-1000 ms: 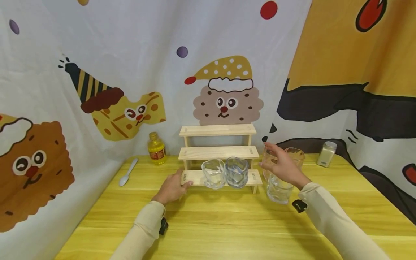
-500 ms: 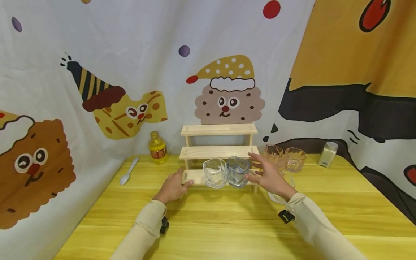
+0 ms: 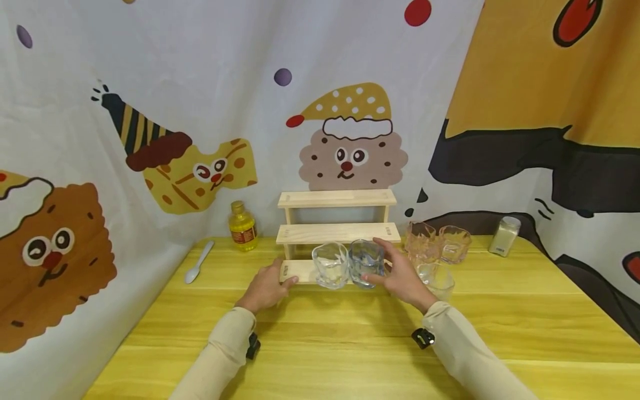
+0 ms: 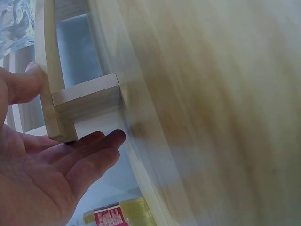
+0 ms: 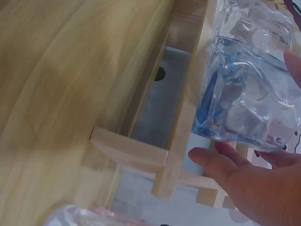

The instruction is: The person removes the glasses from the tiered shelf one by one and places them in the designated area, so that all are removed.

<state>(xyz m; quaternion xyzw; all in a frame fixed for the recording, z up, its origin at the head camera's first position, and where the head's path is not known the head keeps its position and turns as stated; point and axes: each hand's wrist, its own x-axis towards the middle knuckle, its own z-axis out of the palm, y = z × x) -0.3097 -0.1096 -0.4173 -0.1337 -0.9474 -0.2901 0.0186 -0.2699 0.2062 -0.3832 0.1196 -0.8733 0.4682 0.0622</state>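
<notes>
Head view, left to right: pale spoon on the table, bowl end toward the person, then yellow bottle, upright. Next, left hand, pinching the left end of the bottom board of wooden rack, thumb on the board, fingers around its outer end. Rack probably light and stiff, likely to skid if bumped; sensible to brace at that end. Long axis left-right, three boards stepping up toward the curtain. On the bottom board, near mid-length: clear glass, mouth up. Just beside, on the right: blue glass, also mouth up, axis vertical, no obvious long side. Probably heavy for its size; rigid, slick, breakable. Best taken by opposite walls below the rim, using the dimples for grip. Right hand around the blue glass, thumb in front, forefinger by the rim; can't tell if gripping or just close. Farther right: pink glasses, second clear tumbler partly behind the right hand, capped jar.
</notes>
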